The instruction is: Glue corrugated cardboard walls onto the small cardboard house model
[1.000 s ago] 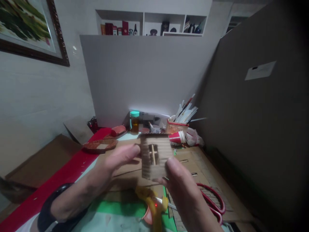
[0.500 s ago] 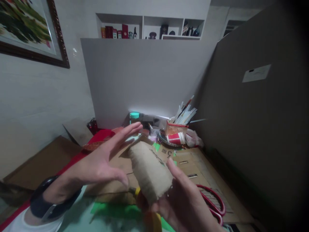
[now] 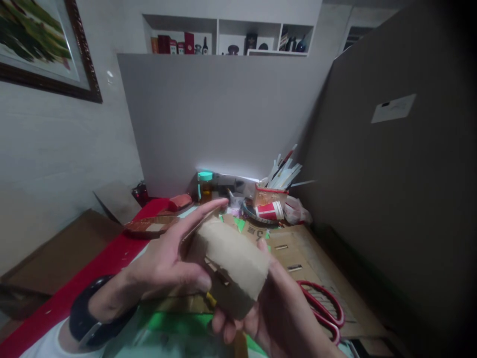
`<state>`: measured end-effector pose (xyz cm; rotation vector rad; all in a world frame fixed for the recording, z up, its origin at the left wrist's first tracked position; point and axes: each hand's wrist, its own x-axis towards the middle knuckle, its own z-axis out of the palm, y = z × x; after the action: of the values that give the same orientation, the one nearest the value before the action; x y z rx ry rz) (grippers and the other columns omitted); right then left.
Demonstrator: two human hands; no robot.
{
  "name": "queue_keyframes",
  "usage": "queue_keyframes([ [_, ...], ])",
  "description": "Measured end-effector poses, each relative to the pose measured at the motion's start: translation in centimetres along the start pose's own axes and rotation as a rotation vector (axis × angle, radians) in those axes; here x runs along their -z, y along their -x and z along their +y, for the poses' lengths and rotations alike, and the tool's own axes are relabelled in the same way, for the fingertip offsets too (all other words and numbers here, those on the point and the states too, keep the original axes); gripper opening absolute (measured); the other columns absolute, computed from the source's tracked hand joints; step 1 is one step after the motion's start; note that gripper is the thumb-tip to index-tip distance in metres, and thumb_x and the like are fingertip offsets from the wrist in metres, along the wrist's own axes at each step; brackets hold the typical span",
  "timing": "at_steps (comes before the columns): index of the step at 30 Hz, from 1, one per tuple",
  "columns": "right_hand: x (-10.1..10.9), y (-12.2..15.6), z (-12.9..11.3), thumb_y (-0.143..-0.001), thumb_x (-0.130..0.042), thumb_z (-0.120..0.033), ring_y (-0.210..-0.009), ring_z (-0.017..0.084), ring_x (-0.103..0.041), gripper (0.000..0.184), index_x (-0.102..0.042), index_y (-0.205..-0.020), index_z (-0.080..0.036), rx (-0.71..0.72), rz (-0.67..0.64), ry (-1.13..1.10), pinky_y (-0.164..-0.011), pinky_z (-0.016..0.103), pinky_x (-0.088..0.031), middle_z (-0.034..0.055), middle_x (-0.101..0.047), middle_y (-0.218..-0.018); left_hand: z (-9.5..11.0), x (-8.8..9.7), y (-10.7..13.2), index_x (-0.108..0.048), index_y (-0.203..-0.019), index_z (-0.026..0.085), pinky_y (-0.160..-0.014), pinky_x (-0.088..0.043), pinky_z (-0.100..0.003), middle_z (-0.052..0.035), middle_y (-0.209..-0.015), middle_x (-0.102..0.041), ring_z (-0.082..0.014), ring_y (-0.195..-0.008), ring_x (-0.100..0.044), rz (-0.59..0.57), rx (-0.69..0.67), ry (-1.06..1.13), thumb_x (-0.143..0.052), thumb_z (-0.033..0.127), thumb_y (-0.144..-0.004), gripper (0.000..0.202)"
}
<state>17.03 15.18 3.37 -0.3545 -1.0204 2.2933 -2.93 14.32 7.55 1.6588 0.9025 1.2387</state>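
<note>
Brown corrugated-cardboard box (image 3: 231,266) is being gripped by both sets of fingers, left hand (image 3: 164,266) pinching, right hand (image 3: 278,315) cradling beneath; squeezing harder could crush it.

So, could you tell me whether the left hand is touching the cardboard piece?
Touching. The head view shows the left hand gripping the cardboard piece: thumb pressed on its near face, fingers behind it.

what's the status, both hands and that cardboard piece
Left hand gripping cardboard piece, thumb in front, fingers behind. Right hand cupping it from below. Held in the air; red scissors lie apart, right side.
</note>
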Motion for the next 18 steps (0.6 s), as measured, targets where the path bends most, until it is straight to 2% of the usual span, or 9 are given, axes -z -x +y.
queue_keyframes([
  [3, 0.4, -0.2, -0.3, -0.09, -0.055, -0.069, -0.058, 0.016, -0.062, 0.055, -0.068, -0.085, -0.016, 0.135, 0.182, 0.144, -0.063, 0.027, -0.05, 0.0048, -0.066, -0.063, 0.3, -0.6, 0.0, -0.058, -0.137, 0.036, -0.101, -0.043, -0.035, -0.0008, -0.14, -0.058, -0.0343, -0.126, -0.052, 0.099, 0.06, 0.077, -0.086, 0.041, -0.064, 0.079],
  [5, 0.8, -0.3, -0.7, -0.087, -0.061, -0.066, -0.062, 0.015, -0.059, 0.051, -0.065, -0.078, -0.016, 0.182, 0.326, 0.193, -0.063, 0.027, -0.049, 0.0056, -0.067, -0.069, 0.5, -0.9, 0.1, -0.056, -0.137, 0.035, -0.089, -0.048, -0.032, -0.0024, -0.128, -0.066, -0.0304, -0.115, -0.059, 0.143, 0.114, 0.124, -0.081, 0.036, -0.07, 0.072],
  [7, 1.0, -0.1, -1.1, -0.087, -0.061, -0.065, -0.074, 0.017, -0.061, 0.049, -0.066, -0.087, -0.017, 0.268, 0.436, 0.276, -0.067, 0.028, -0.049, 0.0075, -0.069, -0.085, 0.6, -0.9, -0.1, -0.057, -0.136, 0.032, -0.085, -0.051, -0.031, -0.0041, -0.12, -0.07, -0.0286, -0.109, -0.063, 0.168, 0.131, 0.16, -0.081, 0.034, -0.072, 0.068],
  [9, 0.9, 0.2, -1.5, -0.092, -0.057, -0.062, -0.09, 0.018, -0.06, 0.044, -0.066, -0.1, -0.02, 0.408, 0.523, 0.452, -0.078, 0.029, -0.05, 0.006, -0.067, -0.102, 0.7, -0.8, -0.3, -0.058, -0.135, 0.029, -0.089, -0.051, -0.031, -0.0053, -0.121, -0.071, -0.0287, -0.113, -0.063, 0.176, 0.154, 0.199, -0.083, 0.034, -0.072, 0.068],
  [11, 0.5, 0.6, -1.9, -0.094, -0.058, -0.057, -0.098, 0.017, -0.058, 0.035, -0.064, -0.106, -0.025, 0.506, 0.577, 0.644, -0.084, 0.028, -0.048, 0.0021, -0.065, -0.109, 0.8, -0.8, -0.5, -0.057, -0.134, 0.029, -0.091, -0.052, -0.032, -0.0053, -0.124, -0.071, -0.029, -0.116, -0.064, 0.146, 0.21, 0.24, -0.082, 0.035, -0.073, 0.066],
  [13, 0.2, 0.9, -2.2, -0.092, -0.065, -0.051, -0.097, 0.016, -0.059, 0.027, -0.064, -0.106, -0.028, 0.553, 0.603, 0.75, -0.084, 0.025, -0.047, -0.0011, -0.065, -0.105, 1.0, -1.0, -0.6, -0.06, -0.129, 0.029, -0.088, -0.054, -0.031, -0.004, -0.118, -0.074, -0.0282, -0.112, -0.067, 0.115, 0.254, 0.258, -0.081, 0.036, -0.075, 0.058],
  [15, 0.0, 1.0, -2.5, -0.09, -0.07, -0.044, -0.091, 0.015, -0.06, 0.019, -0.066, -0.099, -0.028, 0.597, 0.593, 0.797, -0.079, 0.023, -0.047, -0.0022, -0.066, -0.096, 1.2, -1.3, -0.4, -0.064, -0.123, 0.03, -0.084, -0.055, -0.027, -0.0009, -0.113, -0.076, -0.0251, -0.107, -0.069, 0.115, 0.264, 0.277, -0.078, 0.036, -0.078, 0.048],
  [18, 0.1, 0.9, -2.6, -0.088, -0.072, -0.037, -0.074, 0.013, -0.058, 0.013, -0.068, -0.085, -0.025, 0.661, 0.581, 0.842, -0.067, 0.023, -0.045, -0.0028, -0.065, -0.08, 1.3, -1.5, 0.0, -0.065, -0.125, 0.034, -0.086, -0.056, -0.022, 0.0034, -0.114, -0.076, -0.021, -0.106, -0.069, 0.125, 0.303, 0.301, -0.07, 0.032, -0.085, 0.041],
])
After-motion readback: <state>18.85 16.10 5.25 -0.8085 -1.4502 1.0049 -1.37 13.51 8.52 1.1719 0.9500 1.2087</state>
